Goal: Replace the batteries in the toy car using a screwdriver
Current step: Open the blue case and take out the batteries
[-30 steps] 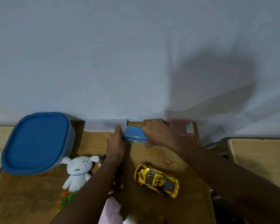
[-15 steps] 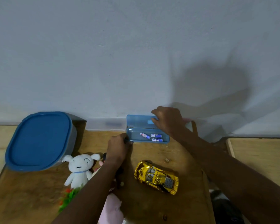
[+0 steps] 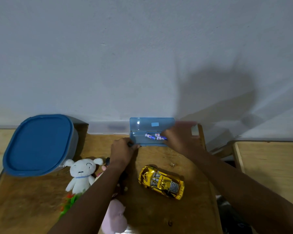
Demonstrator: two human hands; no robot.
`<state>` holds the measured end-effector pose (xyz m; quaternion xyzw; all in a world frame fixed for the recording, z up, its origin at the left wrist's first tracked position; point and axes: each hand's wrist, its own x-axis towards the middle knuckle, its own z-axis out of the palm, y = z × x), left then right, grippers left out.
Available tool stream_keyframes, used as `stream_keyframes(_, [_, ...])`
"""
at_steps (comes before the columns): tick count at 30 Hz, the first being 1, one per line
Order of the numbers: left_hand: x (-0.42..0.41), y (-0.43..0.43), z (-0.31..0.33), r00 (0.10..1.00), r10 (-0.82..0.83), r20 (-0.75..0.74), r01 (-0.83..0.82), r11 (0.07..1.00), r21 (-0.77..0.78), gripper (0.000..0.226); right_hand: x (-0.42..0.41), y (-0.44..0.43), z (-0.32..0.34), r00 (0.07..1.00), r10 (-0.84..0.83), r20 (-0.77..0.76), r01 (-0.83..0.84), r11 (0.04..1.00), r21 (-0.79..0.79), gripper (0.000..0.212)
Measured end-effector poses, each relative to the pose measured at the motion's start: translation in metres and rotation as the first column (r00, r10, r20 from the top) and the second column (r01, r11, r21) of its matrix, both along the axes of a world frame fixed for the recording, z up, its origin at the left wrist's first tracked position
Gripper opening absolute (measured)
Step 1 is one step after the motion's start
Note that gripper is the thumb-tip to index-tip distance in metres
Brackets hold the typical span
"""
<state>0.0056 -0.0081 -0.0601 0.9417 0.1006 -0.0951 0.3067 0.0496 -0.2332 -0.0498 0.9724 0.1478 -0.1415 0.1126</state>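
A small translucent blue box (image 3: 142, 141) stands open at the back of the wooden table, its lid (image 3: 150, 124) upright against the wall. Blue-and-white batteries (image 3: 154, 136) lie inside it. My right hand (image 3: 178, 137) reaches into the box, fingertips on the batteries. My left hand (image 3: 122, 149) grips the box's front left corner. A shiny gold toy car (image 3: 161, 182) sits upright on the table, nearer to me than the box. No screwdriver shows.
A large grey tub with a blue lid (image 3: 37, 144) fills the table's back left. A white plush dog (image 3: 82, 174), a pink plush (image 3: 115, 215) and a green-red toy (image 3: 69, 201) lie beside my left forearm. A second wooden surface (image 3: 269, 166) stands to the right across a gap.
The blue box went from closed and held in both hands to open on the table. My right hand swung the lid up, then dropped into the box onto the batteries.
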Motion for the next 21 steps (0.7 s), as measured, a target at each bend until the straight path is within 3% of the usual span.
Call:
stream_keyframes(3, [0.0,0.0,0.0,1.0,0.013,-0.01,-0.013,1.0,-0.018,0.035,-0.005,0.009,0.005,0.99,0.141,-0.004,-0.14,0.985,-0.102,0.014])
stream_keyframes(6, [0.0,0.0,-0.002,1.0,0.024,-0.011,-0.024,0.998,-0.051,0.033,-0.004,0.011,0.003,0.986,0.166,-0.001,-0.165,0.981,-0.098,0.019])
stream_keyframes(13, [0.005,0.002,-0.003,0.998,0.058,-0.003,-0.058,0.998,-0.023,0.029,0.005,0.013,0.0,0.99,-0.044,-0.134,0.08,0.957,0.278,0.02])
stream_keyframes(18, [0.003,0.002,-0.003,0.999,0.045,0.003,-0.045,0.999,-0.018,0.029,0.003,0.008,0.013,0.992,-0.036,-0.118,0.073,0.944,0.322,0.017])
stream_keyframes(21, [0.001,0.002,-0.004,0.999,0.031,0.009,-0.031,0.999,-0.029,0.028,0.005,0.008,0.008,0.971,-0.127,-0.2,0.216,0.825,0.522,0.02])
